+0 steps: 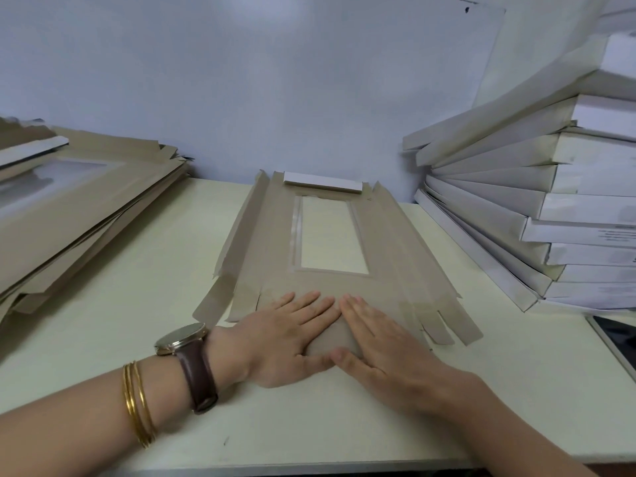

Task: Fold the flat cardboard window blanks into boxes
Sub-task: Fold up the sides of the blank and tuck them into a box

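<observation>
Your pale table (137,270) carries one flat window blank (385,242) in the middle, a pile of brown blanks (86,208) at your left, and stacked white boxes (516,215) at your right.

Brown-strapped watch (186,342) and thin gold bangles (137,404) circle the bare left wrist.

— What colour is the flat cardboard window blank (378,242)?
— Plain kraft brown, unprinted. It has a white strip (322,182) at the far end, and the cream tabletop (137,277) shows through its clear window pane (330,235).
— And the piles?
— The left stack of flat blanks (86,208) is the same brown. The right stack of folded boxes (499,201) is white with faint grey print.
— The wrist?
— A dark brown leather watch strap (201,376) and thin gold bangles (137,404).
</observation>
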The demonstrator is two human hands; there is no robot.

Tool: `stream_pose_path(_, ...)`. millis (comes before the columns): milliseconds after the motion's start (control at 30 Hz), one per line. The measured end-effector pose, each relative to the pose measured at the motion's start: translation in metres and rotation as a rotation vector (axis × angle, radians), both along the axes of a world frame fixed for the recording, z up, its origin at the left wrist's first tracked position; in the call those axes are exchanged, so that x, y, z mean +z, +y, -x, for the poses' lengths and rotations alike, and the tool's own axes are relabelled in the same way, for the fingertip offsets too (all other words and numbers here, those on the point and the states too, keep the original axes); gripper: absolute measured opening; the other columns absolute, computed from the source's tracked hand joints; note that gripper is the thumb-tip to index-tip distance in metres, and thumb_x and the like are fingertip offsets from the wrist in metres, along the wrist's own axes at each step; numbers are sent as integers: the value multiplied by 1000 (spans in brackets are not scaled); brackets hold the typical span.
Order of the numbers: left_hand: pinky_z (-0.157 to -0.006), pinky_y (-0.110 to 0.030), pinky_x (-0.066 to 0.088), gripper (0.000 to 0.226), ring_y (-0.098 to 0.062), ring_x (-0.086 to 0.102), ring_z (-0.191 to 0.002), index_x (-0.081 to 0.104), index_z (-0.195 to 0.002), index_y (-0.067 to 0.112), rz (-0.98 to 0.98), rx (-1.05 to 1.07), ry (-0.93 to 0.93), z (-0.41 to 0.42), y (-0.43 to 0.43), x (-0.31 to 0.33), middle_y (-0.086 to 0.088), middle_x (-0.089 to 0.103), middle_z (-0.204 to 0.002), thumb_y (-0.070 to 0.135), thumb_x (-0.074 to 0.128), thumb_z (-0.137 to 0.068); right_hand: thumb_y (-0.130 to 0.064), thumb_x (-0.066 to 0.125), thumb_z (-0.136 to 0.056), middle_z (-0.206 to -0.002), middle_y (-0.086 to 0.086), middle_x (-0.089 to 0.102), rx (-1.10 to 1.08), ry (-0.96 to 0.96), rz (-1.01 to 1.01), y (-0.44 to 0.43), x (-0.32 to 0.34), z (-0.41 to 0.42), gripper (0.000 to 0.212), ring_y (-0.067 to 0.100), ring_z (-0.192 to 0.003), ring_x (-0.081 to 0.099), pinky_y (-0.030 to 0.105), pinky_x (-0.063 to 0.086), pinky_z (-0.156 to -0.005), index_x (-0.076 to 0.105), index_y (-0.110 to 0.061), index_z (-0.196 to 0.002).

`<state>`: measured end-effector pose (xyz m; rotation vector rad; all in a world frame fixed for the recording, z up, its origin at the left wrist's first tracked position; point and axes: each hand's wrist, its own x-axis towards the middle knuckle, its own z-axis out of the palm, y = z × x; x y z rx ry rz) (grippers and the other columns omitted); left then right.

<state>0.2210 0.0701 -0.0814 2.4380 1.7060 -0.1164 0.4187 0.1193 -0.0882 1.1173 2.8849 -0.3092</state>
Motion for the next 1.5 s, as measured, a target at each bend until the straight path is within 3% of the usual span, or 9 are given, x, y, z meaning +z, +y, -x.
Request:
stream_pose_path(367,-116,-41,-21,77,-9,-18,-146,-12,-152,29,-155,77,220,0,-17,8,13,-10,-160,71,1,-89,-82,-4,-73,-149,-21,-30,-49,-137,6,0,13,-37,98,-15,-125,-39,7,-24,-100,-20,-26,-151)
stream_pose_path(533,-118,-26,-12,77,-2,-18,-144,-15,-151,34,5,101,83,13,-17,11,18,-16,-158,73,8,-89,-81,-4,-74,-151,-21,-29,-84,-148,-16,1,15,-53,95,-10,-133,-33,13,-18,-108,-19,-28,-151)
stream_pose_path(633,-114,-21,-16,79,2,-24,-141,-18,-149,35,105,94,20,25,-16,13,22,-22,-155,74,14,-88,-80,-4,-74,-150,-21,-30,-84,-147,-28,2,15,-58,94,-10,-133,-33,12,-18,-108,-19,-28,-151)
stream_pose_path(867,-118,-26,-13,81,2,-28,-139,-20,-149,34,160,81,-17,45,-16,12,19,-25,-155,71,20,-90,-81,-5,-74,-150,-22,-31,-72,-125,-33,5,11,-61,93,-13,-131,-34,12,-18,-109,-21,-29,-150)
stream_pose_path(1033,-116,-23,-14,76,3,-25,-140,-13,-150,39,122,96,-112,45,-17,9,20,-21,-156,68,26,-92,-82,0,-76,-151,-25,-28,-70,-82,-19,8,9,-63,91,-15,-131,-32,11,-16,-109,-18,-32,-151)
stream_pose_path(1133,-116,-21,-12,72,5,-18,-142,0,-151,43,67,119,-217,43,-18,8,22,-11,-157,63,37,-93,-84,9,-76,-152,-28,-18,-73,-6,-8,9,10,-64,91,-16,-135,-24,11,-11,-111,-6,-36,-152)
stream_pose_path(1233,-116,-19,-5,71,5,-8,-144,14,-151,43,10,140,-256,40,-19,11,20,1,-159,62,46,-90,-79,26,-81,-149,-33,3,-58,87,-22,9,13,-65,81,-15,-139,-5,11,2,-112,14,-41,-151)
stream_pose_path(1367,-113,-18,15,67,-5,15,-144,33,-147,37,-61,137,-175,36,-18,21,15,22,-156,62,49,-87,-49,52,-92,-135,-24,34,-11,169,-71,10,18,-62,54,-9,-128,26,7,18,-105,43,-31,-142)
stream_pose_path(1500,-97,-27,39,42,-10,40,-115,60,-118,22,-158,106,-138,28,-19,27,9,45,-122,50,51,-88,-13,56,-88,-110,-7,51,19,207,-145,13,21,-55,38,9,-107,43,15,32,-94,61,-16,-126)
